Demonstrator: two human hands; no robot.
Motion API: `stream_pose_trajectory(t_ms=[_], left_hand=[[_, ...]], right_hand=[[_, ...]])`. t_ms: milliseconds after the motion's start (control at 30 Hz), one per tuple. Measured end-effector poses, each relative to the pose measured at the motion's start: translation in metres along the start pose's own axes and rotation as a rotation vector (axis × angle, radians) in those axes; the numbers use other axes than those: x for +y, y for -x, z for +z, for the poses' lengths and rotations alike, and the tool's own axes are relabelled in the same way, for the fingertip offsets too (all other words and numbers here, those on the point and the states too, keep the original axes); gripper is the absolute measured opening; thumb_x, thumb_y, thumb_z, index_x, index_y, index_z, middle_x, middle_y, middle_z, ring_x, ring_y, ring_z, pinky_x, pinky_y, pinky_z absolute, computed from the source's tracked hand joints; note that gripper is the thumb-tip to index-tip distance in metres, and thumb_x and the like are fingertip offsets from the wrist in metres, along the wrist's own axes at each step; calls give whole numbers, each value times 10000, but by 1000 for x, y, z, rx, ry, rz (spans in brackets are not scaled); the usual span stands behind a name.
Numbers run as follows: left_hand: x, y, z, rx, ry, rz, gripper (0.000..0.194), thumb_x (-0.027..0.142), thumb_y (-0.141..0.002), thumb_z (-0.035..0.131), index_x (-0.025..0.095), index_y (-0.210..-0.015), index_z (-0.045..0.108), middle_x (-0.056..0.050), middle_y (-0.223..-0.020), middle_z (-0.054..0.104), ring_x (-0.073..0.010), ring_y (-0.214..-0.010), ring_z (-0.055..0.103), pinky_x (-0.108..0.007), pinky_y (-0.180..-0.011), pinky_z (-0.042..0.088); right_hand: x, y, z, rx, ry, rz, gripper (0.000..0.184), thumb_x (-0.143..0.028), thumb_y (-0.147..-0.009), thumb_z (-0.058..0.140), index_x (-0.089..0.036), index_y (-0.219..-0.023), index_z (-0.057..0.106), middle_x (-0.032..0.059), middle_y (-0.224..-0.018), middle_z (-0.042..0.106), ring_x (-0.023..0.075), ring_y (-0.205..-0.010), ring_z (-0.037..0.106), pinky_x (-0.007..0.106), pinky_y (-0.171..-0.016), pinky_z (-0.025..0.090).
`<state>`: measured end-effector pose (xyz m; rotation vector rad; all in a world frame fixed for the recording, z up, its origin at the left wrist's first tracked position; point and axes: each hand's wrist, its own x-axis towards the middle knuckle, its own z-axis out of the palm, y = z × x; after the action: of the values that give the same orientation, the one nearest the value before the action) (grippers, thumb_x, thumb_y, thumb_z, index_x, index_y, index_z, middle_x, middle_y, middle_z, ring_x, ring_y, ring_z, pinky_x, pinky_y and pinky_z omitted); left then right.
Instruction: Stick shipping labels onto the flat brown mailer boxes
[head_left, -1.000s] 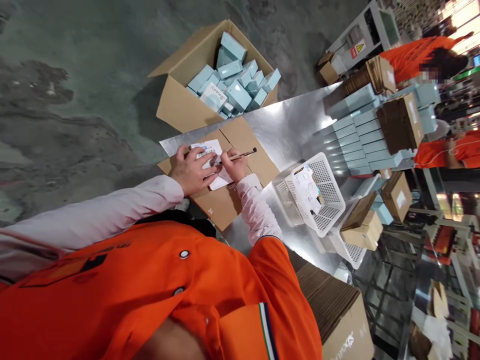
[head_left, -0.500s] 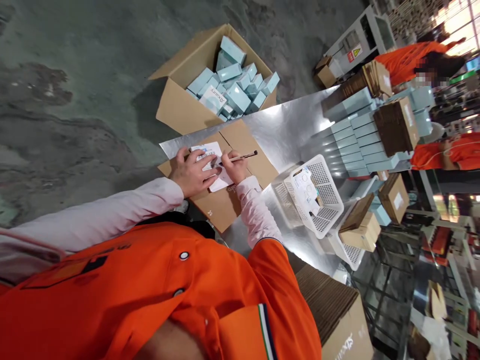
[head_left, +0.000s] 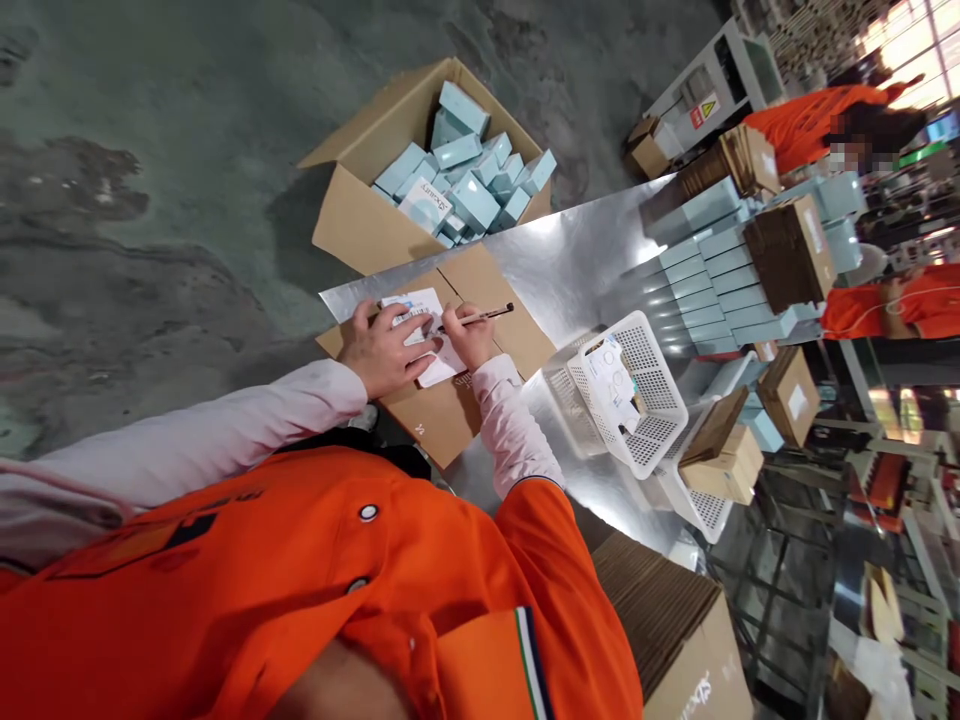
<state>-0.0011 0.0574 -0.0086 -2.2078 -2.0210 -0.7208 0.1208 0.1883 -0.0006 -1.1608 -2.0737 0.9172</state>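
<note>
My left hand [head_left: 390, 345] lies with fingers spread over a white printed label sheet [head_left: 429, 302], pressing it against a brown cardboard box [head_left: 491, 285]. A slim pen [head_left: 487, 315] is pinched in my right hand [head_left: 469, 337], its tip side down at the sheet near my left fingertips. The tip itself is hidden by my fingers. The cardboard box lies flat on a shiny metal table [head_left: 592, 240], under both hands.
Beyond the table's edge stands an open carton [head_left: 375, 225] full of light blue boxes [head_left: 472, 200]. White perforated baskets [head_left: 649, 400] sit to the right, one holding papers. Stacked blue boxes [head_left: 709, 285] fill the far end, with people in orange nearby. Flattened cardboard [head_left: 660, 610] stands at lower right.
Hardly anything differs. Both hands keep their places on the sheet, and the pen stays in my right hand with at most a slight shift.
</note>
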Motion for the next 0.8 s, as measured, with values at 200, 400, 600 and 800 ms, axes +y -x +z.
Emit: stream_pose_trajectory(t_ms=[200, 400, 600, 800], left_hand=[[1, 0, -2, 18, -22, 18, 279, 402, -943, 565, 300, -1087, 781, -55, -1363, 628, -335, -1266, 456, -611, -1079, 182], [1, 1, -2, 35, -20, 16, 275, 391, -930, 584, 316, -1120, 767, -48, -1370, 625, -331, -1269, 457, -614, -1082, 186], [1, -1, -2, 14, -12, -16, 251, 396, -912, 591, 331, -1054, 787, -38, -1359, 636, -335, -1259, 474, -606, -1088, 174], [1, -1, -2, -34, 29, -47, 271, 412, -923, 570, 309, -1042, 790, -30, -1392, 612, -335, -1291, 450, -607, -1102, 145]], right_hand=[[1, -1, 3, -3, -22, 10, 410, -192, -854, 549, -219, -514, 321, -70, -472, 388, 80, -467, 398, 209, -511, 352], [-1, 1, -2, 38, 8, 44, 426, -247, -856, 537, -227, -512, 287, -75, -454, 346, 84, -463, 384, 201, -503, 362], [0, 1, -5, 84, 31, 65, 441, -265, -877, 538, -223, -505, 305, -67, -462, 374, 87, -472, 411, 208, -524, 382], [-5, -2, -5, 56, 40, 69, 454, -228, -856, 596, -221, -502, 313, -70, -470, 392, 86, -472, 417, 222, -560, 406]])
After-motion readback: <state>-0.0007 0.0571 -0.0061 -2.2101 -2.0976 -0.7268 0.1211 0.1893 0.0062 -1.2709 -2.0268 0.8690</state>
